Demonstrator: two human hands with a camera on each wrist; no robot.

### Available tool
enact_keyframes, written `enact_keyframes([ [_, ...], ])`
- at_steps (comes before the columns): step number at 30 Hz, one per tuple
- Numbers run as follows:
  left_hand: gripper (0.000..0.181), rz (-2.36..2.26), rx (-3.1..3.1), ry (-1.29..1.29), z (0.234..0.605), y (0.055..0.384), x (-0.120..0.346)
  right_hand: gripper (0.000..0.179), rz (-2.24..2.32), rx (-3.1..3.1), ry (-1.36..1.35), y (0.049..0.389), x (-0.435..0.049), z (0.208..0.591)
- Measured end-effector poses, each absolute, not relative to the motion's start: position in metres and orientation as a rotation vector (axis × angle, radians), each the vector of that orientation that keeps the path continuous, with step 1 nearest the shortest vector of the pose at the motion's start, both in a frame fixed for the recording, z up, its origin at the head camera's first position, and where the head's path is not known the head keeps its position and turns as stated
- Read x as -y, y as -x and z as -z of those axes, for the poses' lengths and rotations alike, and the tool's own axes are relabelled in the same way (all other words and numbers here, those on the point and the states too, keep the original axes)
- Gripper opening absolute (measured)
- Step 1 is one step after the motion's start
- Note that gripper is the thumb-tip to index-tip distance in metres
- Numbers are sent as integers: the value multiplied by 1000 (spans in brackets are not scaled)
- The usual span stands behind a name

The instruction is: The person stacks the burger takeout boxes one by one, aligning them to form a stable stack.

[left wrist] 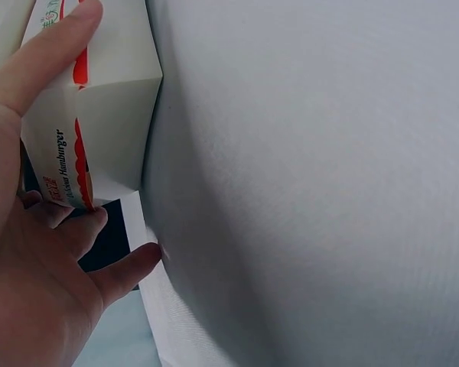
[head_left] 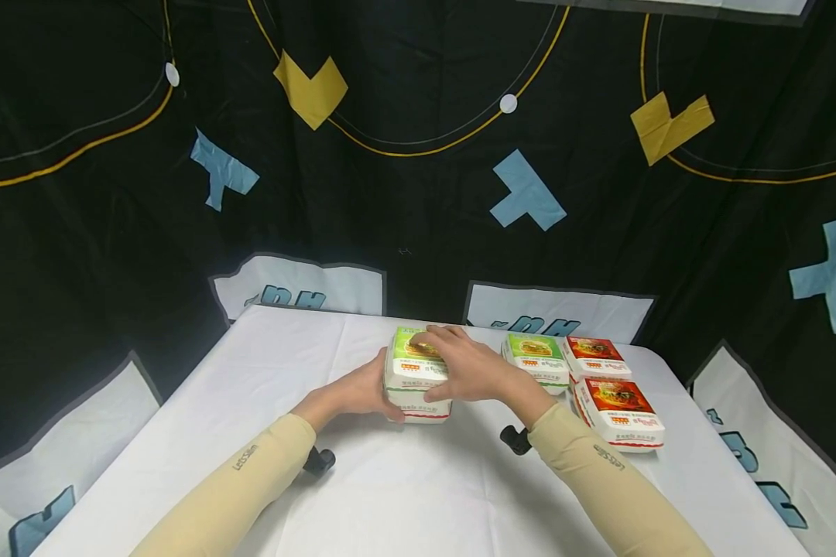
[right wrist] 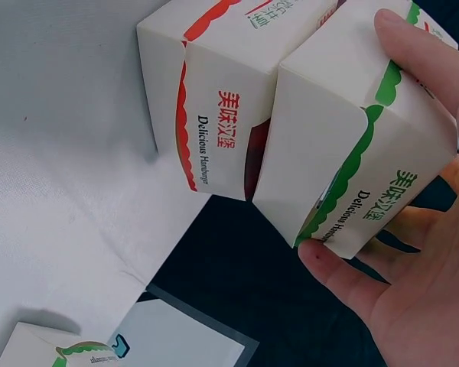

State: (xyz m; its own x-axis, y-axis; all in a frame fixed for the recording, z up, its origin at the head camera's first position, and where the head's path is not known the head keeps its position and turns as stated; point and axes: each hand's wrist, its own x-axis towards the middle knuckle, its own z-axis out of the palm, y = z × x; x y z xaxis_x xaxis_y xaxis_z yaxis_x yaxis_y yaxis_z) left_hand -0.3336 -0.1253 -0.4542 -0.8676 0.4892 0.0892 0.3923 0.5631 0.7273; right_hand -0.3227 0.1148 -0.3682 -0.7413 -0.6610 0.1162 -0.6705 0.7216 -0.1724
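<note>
Near the far edge of the white table (head_left: 390, 495), two paper hamburger boxes are stacked. The upper green-trimmed hamburger box (head_left: 412, 371) shows a green burger picture on its lid. My right hand (head_left: 477, 367) grips it, thumb on the near face and fingers over the top and far side. Under it sits a red-trimmed hamburger box (left wrist: 115, 122), its lid mostly covered. My left hand (head_left: 358, 389) holds this lower box at its left side, thumb along the near face, fingertips at the far side. In the right wrist view the green-trimmed box (right wrist: 329, 145) looks tilted against the red one (right wrist: 222, 99).
Right of the stack stand another green-lidded box (head_left: 535, 356) and two red-lidded boxes, one behind (head_left: 595, 360) and one nearer (head_left: 620, 410). A black curtain (head_left: 404, 224) with taped shapes hangs behind the table. Black wrist mounts (head_left: 319, 463) sit under both forearms.
</note>
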Motion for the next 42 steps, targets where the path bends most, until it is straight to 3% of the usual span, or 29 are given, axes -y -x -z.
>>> enact_keyframes([
  [18, 135, -1226, -2652, -761, 454, 334, 124, 84, -273, 2870, -1126, 325, -115, 367],
  [42, 133, -1358, -2549, -772, 456, 332, 125, 83, -306, 2907, -1109, 325, -115, 369],
])
